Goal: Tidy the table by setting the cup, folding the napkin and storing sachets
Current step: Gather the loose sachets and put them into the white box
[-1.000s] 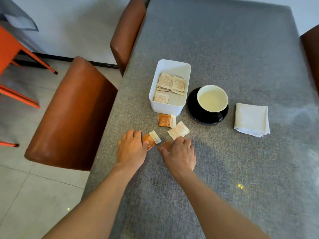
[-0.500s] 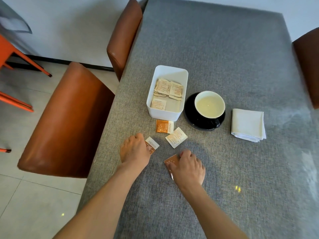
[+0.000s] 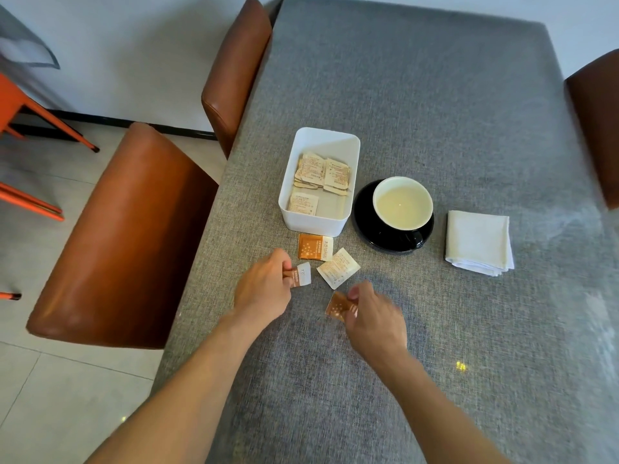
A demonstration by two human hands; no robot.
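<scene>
My left hand [image 3: 264, 289] pinches an orange-and-white sachet [image 3: 301, 278] just above the grey table [image 3: 435, 95]. My right hand [image 3: 375, 316] pinches a brown sachet [image 3: 338, 307] by its edge. Between the hands and the white box [image 3: 318, 222] lie two loose sachets: an orange one [image 3: 315, 246] and a cream one [image 3: 338, 267]. The box holds several cream sachets [image 3: 321, 175]. To its right a white cup [image 3: 402, 202] with pale liquid sits on a black saucer [image 3: 371, 236]. A folded white napkin [image 3: 479, 242] lies right of the saucer.
Two brown leather chairs [image 3: 127, 236] [image 3: 234, 68] stand along the table's left edge, and another chair [image 3: 596, 122] shows at the right. Orange metal furniture legs [image 3: 30, 108] stand on the tiled floor at far left.
Both hands have closed on a sachet each and lifted them off the cloth; the right hand drew its brown sachet back toward me. The camera tilted slightly.
</scene>
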